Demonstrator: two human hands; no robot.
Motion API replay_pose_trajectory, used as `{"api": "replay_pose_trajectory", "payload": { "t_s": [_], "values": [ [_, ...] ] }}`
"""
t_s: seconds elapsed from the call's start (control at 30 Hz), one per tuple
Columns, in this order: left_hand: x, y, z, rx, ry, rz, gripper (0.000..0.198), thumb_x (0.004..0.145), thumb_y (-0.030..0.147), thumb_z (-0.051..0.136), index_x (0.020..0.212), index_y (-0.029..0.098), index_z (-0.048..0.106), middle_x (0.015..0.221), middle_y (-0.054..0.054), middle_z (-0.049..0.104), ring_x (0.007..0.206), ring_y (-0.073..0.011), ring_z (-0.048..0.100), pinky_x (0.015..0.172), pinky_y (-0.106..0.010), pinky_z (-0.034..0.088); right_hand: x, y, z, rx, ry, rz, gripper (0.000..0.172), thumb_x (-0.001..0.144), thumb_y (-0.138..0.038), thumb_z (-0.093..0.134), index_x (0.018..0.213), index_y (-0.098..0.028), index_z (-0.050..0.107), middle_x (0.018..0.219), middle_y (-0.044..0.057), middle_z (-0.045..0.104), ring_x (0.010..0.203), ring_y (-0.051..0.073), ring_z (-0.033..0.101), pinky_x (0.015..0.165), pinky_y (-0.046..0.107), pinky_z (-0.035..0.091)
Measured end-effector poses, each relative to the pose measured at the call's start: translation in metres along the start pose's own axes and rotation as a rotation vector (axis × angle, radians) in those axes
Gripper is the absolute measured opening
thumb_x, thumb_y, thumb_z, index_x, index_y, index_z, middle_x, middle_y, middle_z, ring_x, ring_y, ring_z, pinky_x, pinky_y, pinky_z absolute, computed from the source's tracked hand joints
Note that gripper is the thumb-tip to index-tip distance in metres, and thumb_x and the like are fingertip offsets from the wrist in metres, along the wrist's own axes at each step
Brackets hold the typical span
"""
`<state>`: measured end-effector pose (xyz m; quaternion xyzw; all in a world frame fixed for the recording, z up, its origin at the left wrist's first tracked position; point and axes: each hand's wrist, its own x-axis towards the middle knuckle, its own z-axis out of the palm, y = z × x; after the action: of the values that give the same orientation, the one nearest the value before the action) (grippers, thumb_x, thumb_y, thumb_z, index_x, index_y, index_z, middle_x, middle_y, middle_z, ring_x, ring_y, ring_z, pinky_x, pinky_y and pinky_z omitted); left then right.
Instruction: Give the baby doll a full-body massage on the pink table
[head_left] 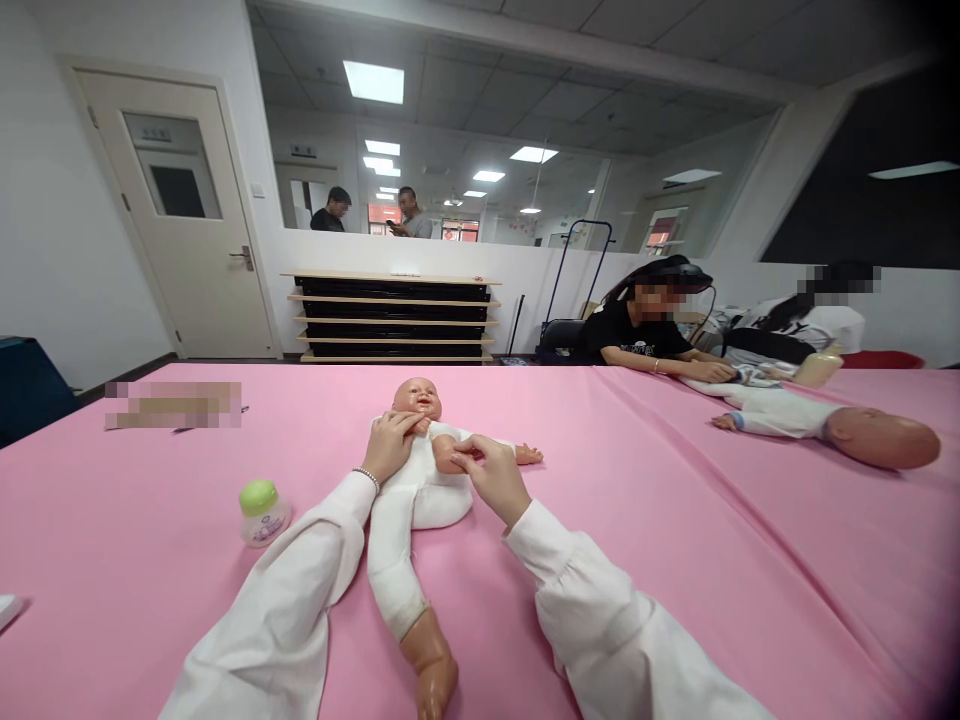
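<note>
White-sleeved left hand [388, 445] curls around the doll [424, 495] at its neck; right hand [491, 478] pinches its arm.

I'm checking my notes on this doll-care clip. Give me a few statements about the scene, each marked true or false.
1. The doll lies face up on the pink table. True.
2. A green-capped bottle stands upright to the left of the doll. True.
3. The left hand touches the doll near its chin. True.
4. The right hand holds the bottle. False: it grips the doll's arm, and the bottle stands apart from both hands.
5. The doll's body is blue. False: it is white.
6. This is the only doll on the table. False: a second doll lies at the far right.
</note>
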<state>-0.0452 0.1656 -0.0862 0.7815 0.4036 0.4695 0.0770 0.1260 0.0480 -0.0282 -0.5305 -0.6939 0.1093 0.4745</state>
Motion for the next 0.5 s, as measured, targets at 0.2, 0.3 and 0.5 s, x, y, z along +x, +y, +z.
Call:
{"api": "replay_pose_trajectory", "payload": {
  "t_s": [0.2, 0.3, 0.5],
  "values": [
    [0.011, -0.031, -0.014, -0.072, 0.261, -0.229, 0.036, 0.081, 0.023, 0.052, 0.116, 0.022, 0.055, 0.112, -0.006, 0.061, 0.102, -0.0201, 0.054, 0.091, -0.034, 0.042, -0.050, -0.019, -0.041, 0.083, 0.073, -0.019, 0.006, 0.080, -0.021, 0.059, 0.079, -0.017, 0.063, 0.083, 0.002, 0.066, 0.081, 0.015, 0.062, 0.073, 0.025, 0.049],
    [0.009, -0.055, -0.025, -0.102, 0.450, -0.425, 0.039, 0.084, 0.025, 0.049, 0.123, 0.019, 0.048, 0.120, -0.009, 0.056, 0.103, -0.0188, 0.055, 0.088, -0.031, 0.044, -0.096, -0.027, -0.055, 0.069, 0.085, -0.065, 0.007, 0.084, -0.022, 0.056, 0.082, -0.020, 0.062, 0.083, 0.000, 0.065, 0.082, 0.013, 0.062, 0.074, 0.022, 0.050],
    [-0.012, -0.098, -0.030, -0.115, 0.756, -0.808, 0.044, 0.087, 0.032, 0.050, 0.127, 0.017, 0.040, 0.128, -0.012, 0.046, 0.115, -0.0254, 0.047, 0.096, -0.049, 0.038, -0.191, -0.009, -0.037, -0.035, 0.025, -0.148, 0.011, 0.079, -0.024, 0.062, 0.090, -0.022, 0.059, 0.072, -0.002, 0.062, 0.063, 0.009, 0.061, 0.059, 0.013, 0.050]
  ]
}}
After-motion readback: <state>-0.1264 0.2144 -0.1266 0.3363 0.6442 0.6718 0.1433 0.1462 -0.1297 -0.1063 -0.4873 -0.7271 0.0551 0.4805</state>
